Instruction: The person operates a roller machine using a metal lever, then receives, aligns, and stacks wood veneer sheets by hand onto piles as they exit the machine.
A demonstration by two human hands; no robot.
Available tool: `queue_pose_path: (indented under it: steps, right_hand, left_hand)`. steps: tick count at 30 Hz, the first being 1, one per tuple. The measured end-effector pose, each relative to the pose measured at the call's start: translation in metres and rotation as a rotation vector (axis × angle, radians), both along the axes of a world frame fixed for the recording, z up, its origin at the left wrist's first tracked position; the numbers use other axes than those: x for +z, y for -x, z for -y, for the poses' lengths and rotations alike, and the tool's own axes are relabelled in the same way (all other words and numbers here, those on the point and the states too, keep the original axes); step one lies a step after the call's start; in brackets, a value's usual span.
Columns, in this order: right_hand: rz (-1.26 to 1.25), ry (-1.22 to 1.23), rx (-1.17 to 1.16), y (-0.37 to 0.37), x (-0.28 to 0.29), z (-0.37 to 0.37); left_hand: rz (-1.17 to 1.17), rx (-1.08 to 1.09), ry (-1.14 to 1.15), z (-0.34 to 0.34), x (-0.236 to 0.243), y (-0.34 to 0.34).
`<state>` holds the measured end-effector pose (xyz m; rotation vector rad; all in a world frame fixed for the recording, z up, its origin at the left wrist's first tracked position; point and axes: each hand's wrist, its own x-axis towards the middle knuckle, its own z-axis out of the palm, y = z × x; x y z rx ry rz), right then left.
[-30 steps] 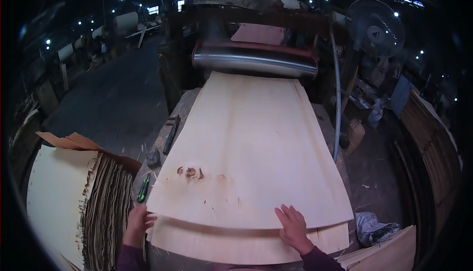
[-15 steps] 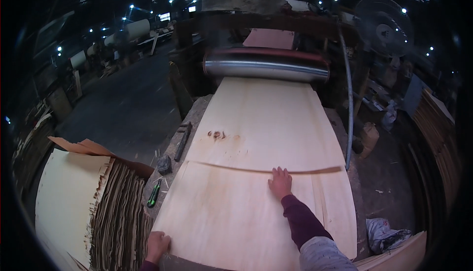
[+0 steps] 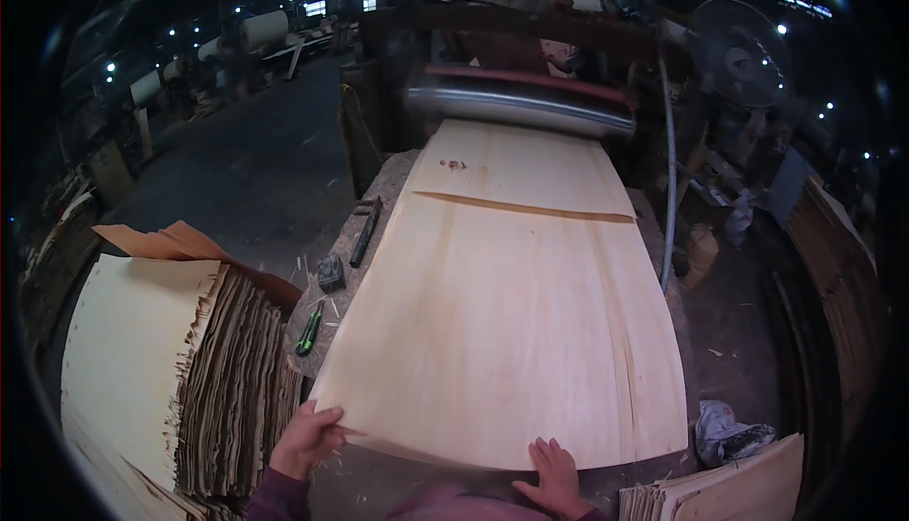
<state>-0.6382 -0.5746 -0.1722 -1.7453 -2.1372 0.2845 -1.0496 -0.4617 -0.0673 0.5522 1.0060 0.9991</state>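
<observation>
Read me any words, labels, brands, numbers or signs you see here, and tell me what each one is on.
Nothing can be read.
Plastic bag: faint marks, too small and blurred to read.
Fan: hub too dim and blurred to read.
Near wood sheet: no lettering visible.

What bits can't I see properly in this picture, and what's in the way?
All in the head view:
- Far end of the upper wood sheet: hidden at the metal roller.
- Underside of the lower wood sheet: faces down, hidden by the sheet itself.
- Arm behind the right hand: mostly cut off by the lower edge.
- Blades of the fan: too dark and blurred.
</observation>
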Motion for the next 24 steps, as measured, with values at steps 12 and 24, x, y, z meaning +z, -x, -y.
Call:
queue_pose_path:
  steps: [12, 24]
  right_hand:
    - [0.122, -0.076, -0.146, -0.039, 0.039, 0.018]
    - [0.074, -0.109, -0.038, -0.060, 0.111, -0.021]
  left_hand:
    - [0.020, 0.040, 0.082, 0.047, -0.038, 0.029]
    - [0.272, 0.158, -0.146, 0.012, -0.021, 0.028]
